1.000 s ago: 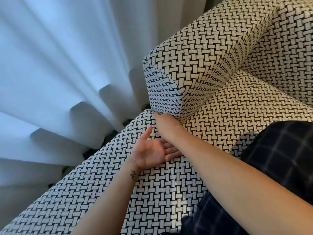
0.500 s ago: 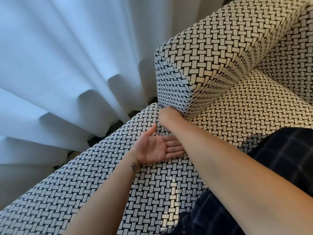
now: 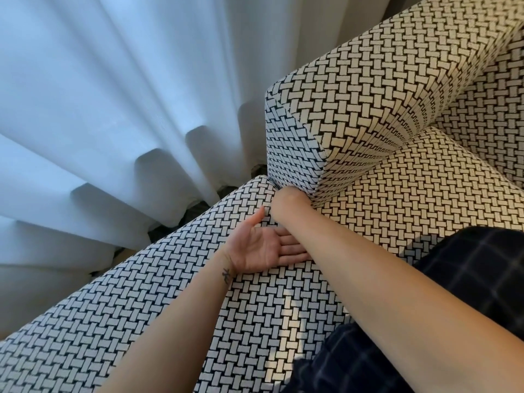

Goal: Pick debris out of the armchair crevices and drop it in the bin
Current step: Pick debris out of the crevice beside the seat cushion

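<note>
Head view, looking down on a black-and-cream basket-weave upholstered armchair (image 3: 411, 222). Seat cushion: broad, same weave, filling the lower and middle frame. Armrest (image 3: 354, 114): a squared block in the same fabric, standing on the far side of the seat, its front corner over the gap where it meets the cushion.

Right hand (image 3: 287, 195): pushed into the crevice at the foot of the armrest's front corner; only the wrist and the back of the hand show, the fingers buried in the gap, so whether they are closed on anything cannot be told. Its forearm crosses the frame from the lower right.

Left hand (image 3: 263, 248): palm up, flat and open on the seat cushion just beside the right wrist, thumb raised toward the armrest, fingertips hidden under the right forearm; nothing lies on the palm. A small dark tattoo marks the inner wrist.

Debris: none visible; the crevice interior is hidden.

Dark checked fabric garment (image 3: 467, 279): lower right, on the seat.

Pale white pleated curtain (image 3: 113, 109): left and upper frame, behind the chair.
</note>
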A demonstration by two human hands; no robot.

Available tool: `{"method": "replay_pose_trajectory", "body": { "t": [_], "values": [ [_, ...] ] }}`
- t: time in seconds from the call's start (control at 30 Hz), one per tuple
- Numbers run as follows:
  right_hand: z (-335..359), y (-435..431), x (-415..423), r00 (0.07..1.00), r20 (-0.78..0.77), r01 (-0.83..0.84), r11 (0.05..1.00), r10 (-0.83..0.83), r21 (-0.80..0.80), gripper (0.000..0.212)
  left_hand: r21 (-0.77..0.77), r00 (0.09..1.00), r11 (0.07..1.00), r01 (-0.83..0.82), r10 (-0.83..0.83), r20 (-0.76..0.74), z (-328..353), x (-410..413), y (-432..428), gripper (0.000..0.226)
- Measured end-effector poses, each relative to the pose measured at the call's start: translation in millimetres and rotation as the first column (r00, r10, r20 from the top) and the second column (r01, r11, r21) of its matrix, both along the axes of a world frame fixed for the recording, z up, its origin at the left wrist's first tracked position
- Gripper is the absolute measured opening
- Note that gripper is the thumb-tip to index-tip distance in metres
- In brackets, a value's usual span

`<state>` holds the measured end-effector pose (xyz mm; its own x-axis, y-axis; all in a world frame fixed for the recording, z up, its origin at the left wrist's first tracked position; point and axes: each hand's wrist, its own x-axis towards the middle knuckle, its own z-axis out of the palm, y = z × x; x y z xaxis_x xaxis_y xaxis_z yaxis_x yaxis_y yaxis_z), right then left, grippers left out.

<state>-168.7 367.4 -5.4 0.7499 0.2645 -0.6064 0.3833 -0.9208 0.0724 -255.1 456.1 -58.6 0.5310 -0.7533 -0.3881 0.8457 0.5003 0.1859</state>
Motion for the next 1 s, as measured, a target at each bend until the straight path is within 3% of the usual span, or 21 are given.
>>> {"method": "replay_pose_trajectory", "body": {
  "t": [0.1,0.23,0.33,0.47,0.77,1.0],
  "values": [
    [-3.3,-2.9,-3.8,0.998,0.069,0.016,0.996,-0.010,-0.088,0.038,0.006,1.000,1.000,-0.016,0.016,-0.017,-0.6,-0.3,-0.4,0.102],
    [-13.3,-5.0,-5.1,0.993,0.117,0.049,0.990,-0.034,-0.129,0.044,-0.112,0.999,0.994,-0.019,0.014,-0.044,-0.2,-0.1,-1.0,0.103],
    [-12.5,-3.3,-6.0,0.992,0.115,0.061,0.990,-0.046,-0.131,0.033,-0.113,1.000,0.994,-0.016,0.014,-0.017,5.1,-1.2,-0.5,0.102],
    [-11.8,-12.5,-14.0,0.985,0.173,-0.012,0.997,0.026,-0.081,0.021,-0.106,0.999,0.994,-0.022,0.025,0.022,0.6,-0.9,-1.4,0.099],
    [-7.4,-46.9,-28.2,0.904,0.349,-0.274,0.961,0.245,0.036,0.028,-0.074,0.998,0.996,-0.058,0.057,-0.020,-9.6,1.4,-1.6,0.101],
    [9.3,-59.8,-31.6,0.892,0.375,-0.317,0.940,0.252,0.123,0.025,-0.009,0.998,0.998,-0.063,0.062,-0.024,-7.9,0.8,-3.3,0.099]
  ]
}}
